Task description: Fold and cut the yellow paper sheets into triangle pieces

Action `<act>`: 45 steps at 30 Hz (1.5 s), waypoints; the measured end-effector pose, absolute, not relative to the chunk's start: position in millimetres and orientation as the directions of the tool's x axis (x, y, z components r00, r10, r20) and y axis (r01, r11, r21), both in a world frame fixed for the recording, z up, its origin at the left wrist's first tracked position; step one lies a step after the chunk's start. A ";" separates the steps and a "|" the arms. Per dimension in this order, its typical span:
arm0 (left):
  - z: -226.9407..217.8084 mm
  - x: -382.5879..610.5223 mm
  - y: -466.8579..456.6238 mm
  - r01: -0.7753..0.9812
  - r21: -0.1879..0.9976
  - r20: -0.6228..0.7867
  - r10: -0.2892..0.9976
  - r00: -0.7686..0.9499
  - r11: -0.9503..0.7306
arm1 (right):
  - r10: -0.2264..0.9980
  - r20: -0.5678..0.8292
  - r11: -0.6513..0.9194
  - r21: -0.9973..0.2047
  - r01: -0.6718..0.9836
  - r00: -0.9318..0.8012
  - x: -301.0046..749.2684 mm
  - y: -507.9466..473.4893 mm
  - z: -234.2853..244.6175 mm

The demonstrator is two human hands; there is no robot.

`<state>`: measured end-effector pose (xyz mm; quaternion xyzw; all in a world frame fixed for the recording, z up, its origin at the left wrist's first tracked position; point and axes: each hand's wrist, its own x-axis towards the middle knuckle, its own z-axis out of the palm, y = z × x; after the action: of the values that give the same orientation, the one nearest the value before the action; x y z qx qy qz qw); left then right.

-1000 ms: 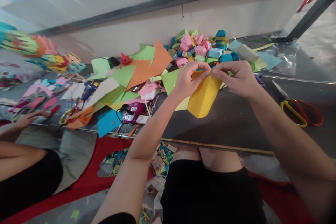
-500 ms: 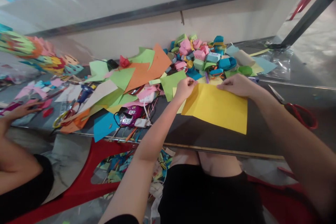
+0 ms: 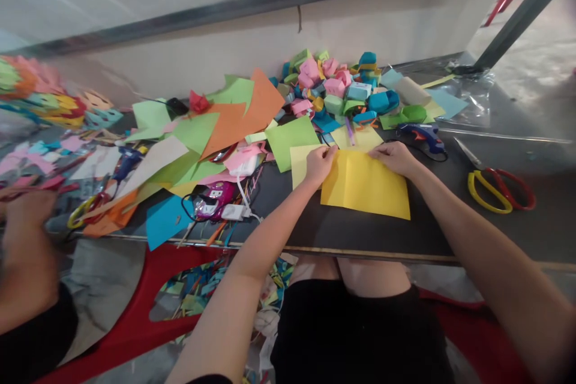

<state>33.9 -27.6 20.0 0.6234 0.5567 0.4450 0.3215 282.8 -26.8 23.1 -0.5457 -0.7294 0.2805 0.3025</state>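
A yellow sheet of paper [image 3: 375,186] with a crease near its left side lies in front of me, low over the dark table. My left hand [image 3: 321,163] pinches its upper left corner. At the upper edge, toward the right, my right hand [image 3: 395,157] grips the sheet between thumb and fingers. A paler yellow sheet [image 3: 300,169] shows beside and partly behind my left hand. Beyond the hands sits a heap of small folded paper pieces [image 3: 335,87] in pink, blue and green.
Scissors with red and yellow handles [image 3: 495,186] lie at the right. A blue glue gun [image 3: 425,137] rests behind my right hand. A purple power strip [image 3: 216,199] with cables and coloured sheets [image 3: 243,126] spread leftward. A co-worker's hand [image 3: 29,204] is at far left.
The yellow sheet has shifted slightly left and turned flatter, its crease clearer. My right hand and arm moved left, uncovering the glue gun and scissors handles. The co-worker's arm also moved.
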 end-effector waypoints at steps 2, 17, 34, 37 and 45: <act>18.5 36.0 -30.3 0.385 0.900 0.237 0.971 -0.042 -0.203 | 0.970 0.121 0.226 -0.756 0.614 -0.209 282.9 -26.6 22.3; 22.5 40.6 -34.5 0.354 0.922 0.201 0.975 -0.095 -0.156 | 0.967 0.149 0.247 -0.756 0.606 -0.208 281.7 -29.2 24.5; 14.1 41.1 -34.2 0.374 0.909 0.259 0.953 -0.155 -0.186 | 0.967 0.183 0.252 -0.747 0.615 -0.175 277.5 -35.8 25.8; 13.2 41.9 -34.7 0.361 0.909 0.272 0.952 -0.139 -0.206 | 0.976 0.168 0.219 -0.772 0.597 -0.141 276.2 -39.4 29.1; 23.9 24.5 -38.7 0.372 0.890 0.355 0.911 -0.210 -0.261 | 0.998 0.062 0.053 -0.939 0.340 0.016 292.3 -47.2 40.5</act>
<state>24.5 -38.7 23.9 0.5778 0.5552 0.5448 0.2471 292.3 -47.2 40.5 -0.5703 -0.5863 0.3852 0.4272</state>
